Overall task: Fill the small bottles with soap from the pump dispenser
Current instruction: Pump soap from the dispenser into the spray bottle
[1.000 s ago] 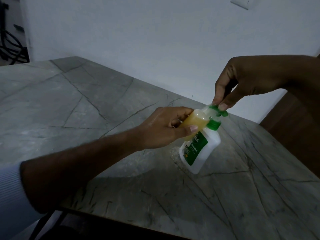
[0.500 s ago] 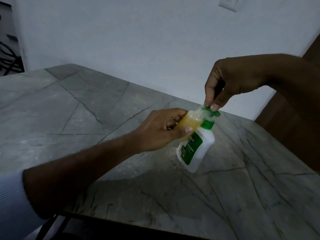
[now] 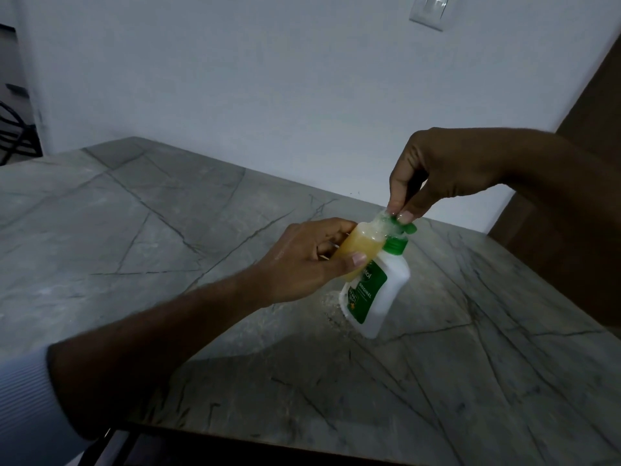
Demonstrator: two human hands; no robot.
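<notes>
The grey veined stone surface [image 3: 141, 230] stretches wide and bare to the left of the hands, its far edge running along the pale wall [image 3: 235, 79] and its near edge dropping off at the bottom of the view; to the right the surface narrows toward a dark wooden panel [image 3: 598, 105], and a light switch plate [image 3: 428, 11] sits high on the wall; the pump dispenser [image 3: 376, 290], white with a green collar and green pump head, stands on the surface near the far-right part, tilted in the wide-angle view; its green label reads "ORIGINAL", with the letters "tol" above it, the rest of the brand hidden behind the thumb; the left hand [image 3: 309, 260], reaching in from the lower left with a pale ribbed sleeve [image 3: 23, 408] at the forearm, is curled around a small bottle [image 3: 361, 245] of amber liquid, thumb in front and fingers behind, holding it slanted with its mouth just under the pump spout; the right hand [image 3: 447, 169] comes down from the upper right, wrist bent, thumb and forefinger pinched together on the top of the green pump head; foam or clear plastic shows at the small bottle's mouth, too blurred to tell which.
</notes>
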